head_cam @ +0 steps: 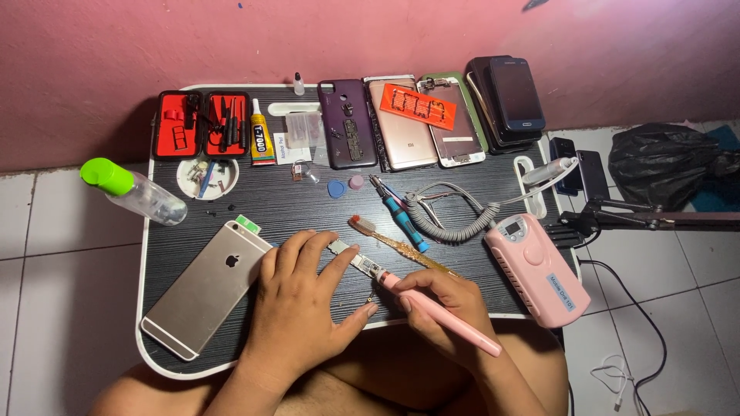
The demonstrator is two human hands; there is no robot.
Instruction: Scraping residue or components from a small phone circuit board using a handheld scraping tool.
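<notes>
The left hand (297, 296) lies spread, fingertips pinning a small circuit board (359, 262) flat to the surface (308, 202) at its near edge. The right hand (445, 308) closes around a pink rotary pen (439, 312), tip at the board's end. The board looks light, stiff and fragile, best held by its edges. A gold phone (202, 289) lies just left.

Makeshift home phone-repair spot, low black counter (308, 204) on white tiled floor (46, 231) against pink wall (231, 38), row of opened smartphones (432, 115), red-lined tool kit (202, 123), glue tube (261, 137), pink rotary tool unit (536, 270)
</notes>
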